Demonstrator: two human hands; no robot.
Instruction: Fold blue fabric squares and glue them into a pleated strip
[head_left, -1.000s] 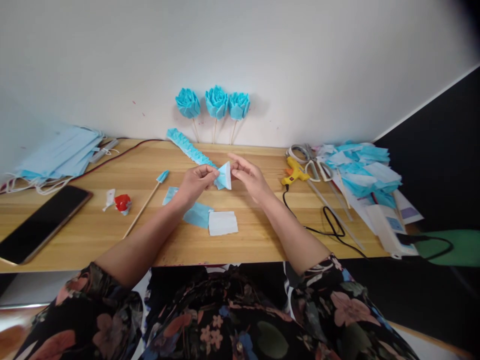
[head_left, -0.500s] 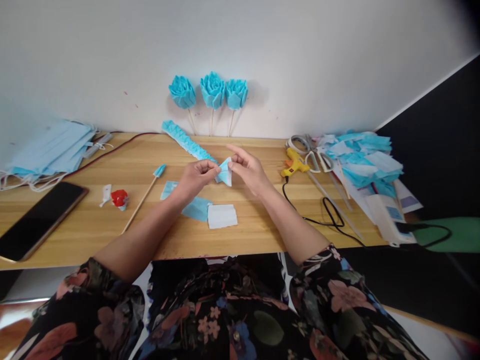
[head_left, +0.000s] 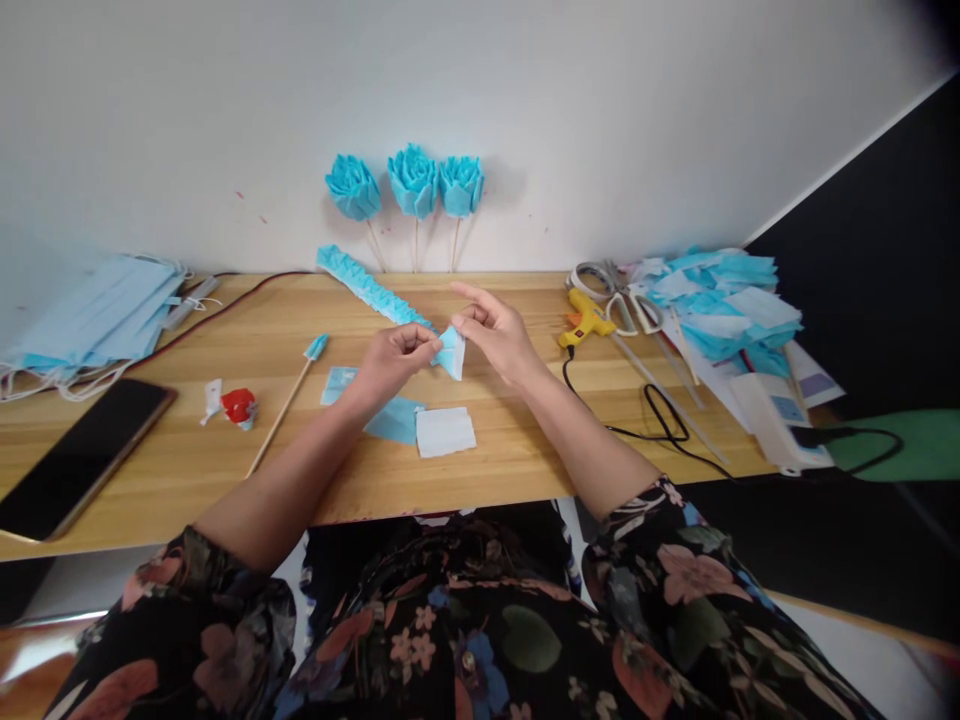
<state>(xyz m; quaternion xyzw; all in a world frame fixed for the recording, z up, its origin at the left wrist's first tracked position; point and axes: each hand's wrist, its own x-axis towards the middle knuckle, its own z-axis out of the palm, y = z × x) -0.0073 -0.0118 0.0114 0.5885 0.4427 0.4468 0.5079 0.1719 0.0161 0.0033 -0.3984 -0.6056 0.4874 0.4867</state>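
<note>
My left hand (head_left: 391, 362) and my right hand (head_left: 496, 338) hold one small folded blue-and-white piece of fabric (head_left: 451, 352) between them, just above the wooden table (head_left: 225, 470). Each hand pinches an edge of it with thumb and fingers. The piece sits at the near end of a long pleated blue strip (head_left: 365, 287) that runs back toward the wall. Below the hands lie a flat blue piece (head_left: 391, 419) and a white piece (head_left: 445, 431).
Three blue fabric roses on sticks (head_left: 409, 182) lean on the wall. A stick with a blue tip (head_left: 289, 401), a red scrap (head_left: 240, 406), a phone (head_left: 79, 455) and stacked masks (head_left: 97, 315) lie left. A yellow glue gun (head_left: 585, 320), scissors (head_left: 634, 310) and blue cuttings (head_left: 724, 305) lie right.
The hands keep the same grip on the folded piece, with small finger shifts. The view has tilted slightly, so the table and roses sit a little higher in the frame.
</note>
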